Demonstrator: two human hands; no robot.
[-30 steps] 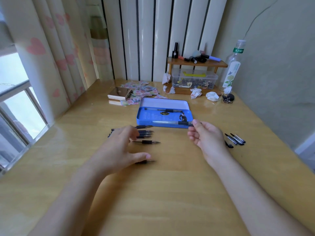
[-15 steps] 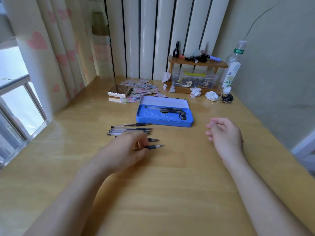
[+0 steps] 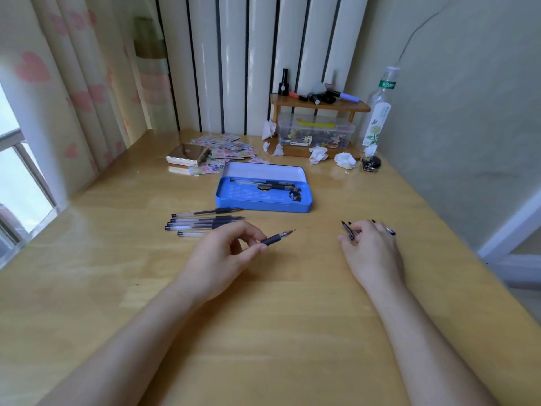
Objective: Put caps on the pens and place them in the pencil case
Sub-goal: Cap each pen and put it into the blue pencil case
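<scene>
Nearest, two bare forearms stretched over the wooden bench (image 3: 263, 332), hands well apart. Left hand (image 3: 222, 253) closed on an uncapped pen (image 3: 276, 237), pinched at the dark grip between thumb and fingertips, metal tip pointing right and slightly away, lifted just off the wood. Right hand (image 3: 371, 250) palm down, fingers curled over a small cluster of pen caps (image 3: 348, 230); one cap touching the fingertips at the thumb side, another poking out past the far side; whether any cap is truly gripped, cannot tell. Just beyond the left hand, a row of loose pens (image 3: 205, 219) lying side by side, tips pointing right, the nearest partly hidden behind the knuckles. Farther out, between the two hands, an open blue pencil case (image 3: 263, 205) with its lid laid back, capped pens (image 3: 263, 184) resting along its far wall. Beyond the left hand, a flat golden box (image 3: 187, 155) on scattered printed papers. Beyond the right hand, crumpled tissues (image 3: 345, 160), a clear storage box (image 3: 316, 133) under a small wooden shelf (image 3: 319, 105), and a tall clear bottle (image 3: 377, 112) against the wall.
</scene>
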